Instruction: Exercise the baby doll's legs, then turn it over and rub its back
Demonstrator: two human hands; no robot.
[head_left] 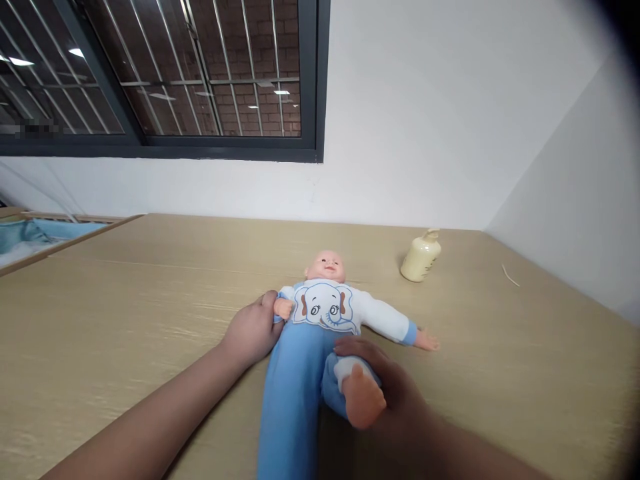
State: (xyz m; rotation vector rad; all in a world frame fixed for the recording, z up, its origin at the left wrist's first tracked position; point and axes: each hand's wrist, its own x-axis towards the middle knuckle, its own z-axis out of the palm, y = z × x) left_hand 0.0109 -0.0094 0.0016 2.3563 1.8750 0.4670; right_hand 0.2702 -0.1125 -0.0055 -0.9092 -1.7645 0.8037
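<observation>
Nearest the camera, the right hand (387,387) is curled round the doll's (320,320) bent leg w/ fingers wrapped under the blue trouser cuff, bare foot (363,400) sticking up against the palm. The other leg (287,413), still in its long blue trouser, runs straight toward the bottom edge of the view. A bit further out, the left hand (253,330) is closed on the doll's near arm, thumb and fingers pinching the small wrist just beside the white sleeve. The doll lies on its back, mid-table (125,320), head pointing away, elephant print on the chest, far arm stretched out to the right w/ hand resting on the wood. Looks like a dressing or undressing step, approx. at the trouser stage: one leg gripped and folded, body pinned by the arm so it won't slide. Next move prob. calls for a steady hold on that arm while the cuff gets worked over the foot; the heel is the likely snag. Further back, right of the head and well apart, stands a cream bottle (421,257) w/ a pump top. Beyond that, a white wall and a barred window (165,73); far left, the edge of a cot (30,233) w/ blue lining.
</observation>
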